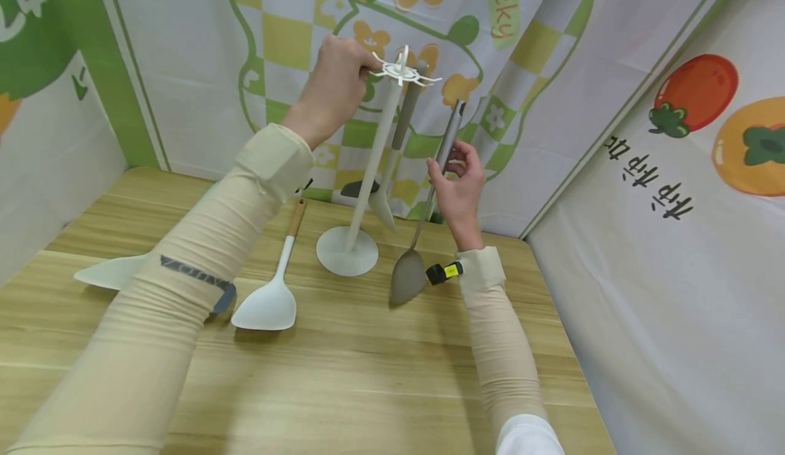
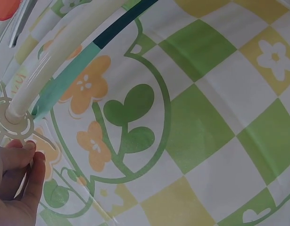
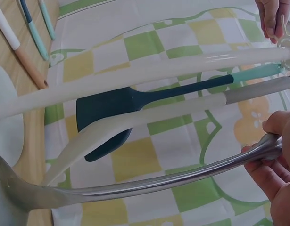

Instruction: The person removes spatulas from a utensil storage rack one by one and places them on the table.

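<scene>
At the top of a white utensil stand [image 1: 371,162], my left hand [image 1: 339,80] pinches one arm of the hook ring [image 1: 400,71]. The left wrist view shows thumb and fingertips on that hook. To the right of the stand, my right hand [image 1: 458,186] holds a metal spatula [image 1: 409,278] by its grey handle, blade downward. Whether the blade touches the table is unclear. Two utensils hang from the ring: a dark spatula with a teal handle [image 3: 111,110] and a pale utensil with a grey handle [image 3: 182,110]. The stand's round base [image 1: 334,254] rests on the table.
A white spatula with a wooden handle [image 1: 270,305] lies left of the base on the wooden table [image 1: 368,380]. Farther left, a pale green utensil [image 1: 110,272] and a dark blue one [image 1: 225,298] are partly hidden by my left forearm. Patterned cloth [image 1: 294,39] hangs behind.
</scene>
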Demonstrator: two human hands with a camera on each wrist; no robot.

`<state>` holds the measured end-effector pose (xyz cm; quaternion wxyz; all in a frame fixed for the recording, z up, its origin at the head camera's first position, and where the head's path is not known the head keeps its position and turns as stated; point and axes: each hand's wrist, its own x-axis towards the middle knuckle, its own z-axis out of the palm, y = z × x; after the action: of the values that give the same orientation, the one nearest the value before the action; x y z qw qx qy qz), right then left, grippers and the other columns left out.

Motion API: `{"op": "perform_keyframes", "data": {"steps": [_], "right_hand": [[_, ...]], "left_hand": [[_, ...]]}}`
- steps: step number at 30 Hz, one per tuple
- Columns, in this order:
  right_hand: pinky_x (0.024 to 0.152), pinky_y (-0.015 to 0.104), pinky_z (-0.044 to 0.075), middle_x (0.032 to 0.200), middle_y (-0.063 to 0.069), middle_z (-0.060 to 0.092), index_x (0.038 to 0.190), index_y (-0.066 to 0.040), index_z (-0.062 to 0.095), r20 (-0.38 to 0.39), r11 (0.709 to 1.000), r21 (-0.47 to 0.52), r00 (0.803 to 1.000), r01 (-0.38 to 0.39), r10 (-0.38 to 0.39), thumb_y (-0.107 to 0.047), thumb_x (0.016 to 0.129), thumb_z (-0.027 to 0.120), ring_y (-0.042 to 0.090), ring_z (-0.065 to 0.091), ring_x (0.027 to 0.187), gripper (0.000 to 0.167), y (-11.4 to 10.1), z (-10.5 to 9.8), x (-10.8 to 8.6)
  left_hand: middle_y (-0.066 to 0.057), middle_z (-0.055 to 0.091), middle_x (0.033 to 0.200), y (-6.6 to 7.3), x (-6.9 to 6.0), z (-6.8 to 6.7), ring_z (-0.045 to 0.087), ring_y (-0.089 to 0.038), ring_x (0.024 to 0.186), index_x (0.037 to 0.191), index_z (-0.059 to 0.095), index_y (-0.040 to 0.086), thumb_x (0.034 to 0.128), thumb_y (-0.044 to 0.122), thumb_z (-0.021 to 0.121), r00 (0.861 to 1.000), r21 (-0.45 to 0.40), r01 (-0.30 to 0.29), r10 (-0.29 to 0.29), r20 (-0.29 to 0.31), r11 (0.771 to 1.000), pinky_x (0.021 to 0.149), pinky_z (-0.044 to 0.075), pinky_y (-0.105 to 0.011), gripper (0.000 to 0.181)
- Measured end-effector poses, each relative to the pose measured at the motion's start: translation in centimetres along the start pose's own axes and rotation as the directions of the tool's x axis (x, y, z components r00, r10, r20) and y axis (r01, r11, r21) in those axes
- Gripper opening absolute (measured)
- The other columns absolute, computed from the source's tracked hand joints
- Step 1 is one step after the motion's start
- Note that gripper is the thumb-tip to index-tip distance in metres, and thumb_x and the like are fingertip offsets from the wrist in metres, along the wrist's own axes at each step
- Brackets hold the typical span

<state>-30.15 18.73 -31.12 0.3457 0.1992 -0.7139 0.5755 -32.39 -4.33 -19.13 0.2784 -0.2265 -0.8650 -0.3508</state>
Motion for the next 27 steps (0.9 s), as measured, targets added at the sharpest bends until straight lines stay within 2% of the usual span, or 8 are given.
{"op": "perform_keyframes", "data": {"steps": [4,8,10,17,22,27], "right_hand": [[0.06,0.02,0.06,0.102,0.03,0.059,0.121,0.019,0.054,0.005,1.0,-0.021,1.0,-0.005,0.006,0.015,0.084,0.07,0.023,0.063,0.077,0.04,0.4,-0.2,-0.1],[0.058,0.021,0.06,0.104,0.033,0.058,0.122,0.019,0.054,0.015,0.998,-0.031,0.999,-0.052,0.052,0.014,0.085,0.071,0.025,0.063,0.077,0.041,0.9,-0.4,-0.3],[0.057,0.02,0.06,0.103,0.031,0.059,0.122,0.018,0.054,0.015,0.996,-0.035,0.997,-0.079,0.08,0.014,0.084,0.071,0.025,0.063,0.076,0.042,1.1,-0.4,-0.4],[0.057,0.022,0.061,0.104,0.021,0.06,0.125,0.011,0.056,0.018,0.994,-0.05,0.995,-0.098,0.099,0.006,0.085,0.077,0.024,0.064,0.076,0.046,4.8,-0.8,-0.2],[0.059,0.023,0.061,0.1,0.009,0.059,0.123,0.007,0.057,0.014,0.991,-0.059,0.993,-0.117,0.118,0.003,0.085,0.078,0.015,0.064,0.074,0.043,4.9,-0.9,-0.2],[0.058,0.024,0.062,0.099,0.007,0.059,0.123,0.004,0.057,0.02,0.984,-0.082,0.987,-0.158,0.161,0.001,0.085,0.079,0.013,0.065,0.073,0.044,5.3,-0.9,-0.3]], "left_hand": [[-0.018,0.073,0.117,0.0,0.0,0.0,0.072,-0.03,0.108,0.11,0.075,0.0,0.0955,-0.014,0.056,1.0,-0.001,0.001,-0.001,0.0,1.0,0.097,0.059,-0.03,0.028],[-0.017,0.073,0.117,0.1,0.0,0.0,0.072,-0.029,0.109,0.11,0.075,0.0,0.0953,-0.014,0.056,1.0,-0.005,0.004,-0.004,0.005,1.0,0.097,0.058,-0.03,0.028],[-0.017,0.073,0.117,0.1,0.0,0.0,0.072,-0.029,0.11,0.11,0.075,0.0,0.0953,-0.014,0.056,1.0,-0.008,0.005,-0.004,0.008,1.0,0.098,0.058,-0.03,0.028],[-0.016,0.073,0.118,0.1,-0.2,0.0,0.071,-0.028,0.111,0.11,0.076,0.0,0.0951,-0.015,0.056,1.0,-0.016,0.006,-0.006,-0.001,1.0,0.099,0.058,-0.03,0.029],[-0.016,0.073,0.118,0.1,-0.2,0.0,0.071,-0.028,0.111,0.109,0.076,0.0,0.0952,-0.015,0.056,1.0,-0.017,0.002,-0.002,-0.009,1.0,0.098,0.058,-0.03,0.028],[-0.017,0.073,0.117,0.0,-0.2,0.1,0.071,-0.029,0.11,0.109,0.075,-0.001,0.0951,-0.015,0.056,1.0,-0.022,-0.007,0.006,-0.016,1.0,0.098,0.058,-0.03,0.028]]}}
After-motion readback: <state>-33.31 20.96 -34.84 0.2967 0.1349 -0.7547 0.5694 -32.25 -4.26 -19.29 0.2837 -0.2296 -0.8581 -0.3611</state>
